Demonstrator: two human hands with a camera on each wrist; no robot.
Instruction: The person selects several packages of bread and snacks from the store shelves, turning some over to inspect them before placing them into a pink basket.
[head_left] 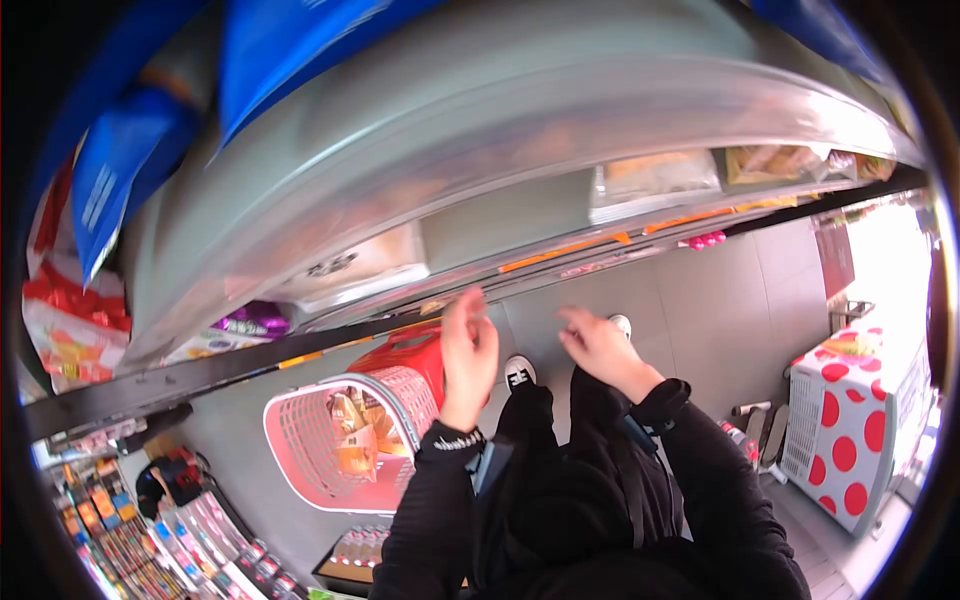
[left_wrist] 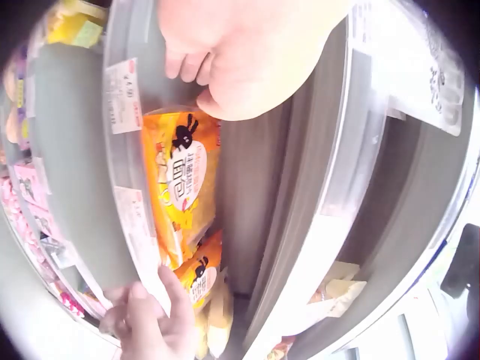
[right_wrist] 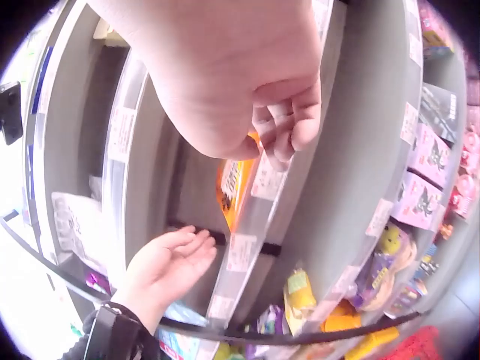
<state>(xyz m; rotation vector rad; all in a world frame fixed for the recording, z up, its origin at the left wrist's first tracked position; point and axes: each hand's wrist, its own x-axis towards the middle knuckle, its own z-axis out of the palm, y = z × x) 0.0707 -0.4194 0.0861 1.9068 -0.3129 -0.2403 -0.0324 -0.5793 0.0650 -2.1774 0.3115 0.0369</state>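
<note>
My left hand (head_left: 470, 355) is held up before the shelf front, palm turned inward, with nothing in it. To its right, my right hand (head_left: 604, 352) hovers with loosely bent fingers and also holds nothing. In the left wrist view, orange bread packets (left_wrist: 182, 184) stand on a shelf, the upper one just below the left hand. The right wrist view shows an orange packet (right_wrist: 237, 187) partly hidden behind the right hand. A pink and red shopping basket (head_left: 290, 455) stands on the floor beside my left arm, with brown and orange packets (head_left: 358, 435) inside.
A curved grey shelf (head_left: 500, 110) with a clear front lip spans the space ahead. Blue bags (head_left: 130, 160) hang at the upper left, and white packages (head_left: 655, 180) lie on the tier below. A red-dotted white cabinet (head_left: 840, 430) stands on the right.
</note>
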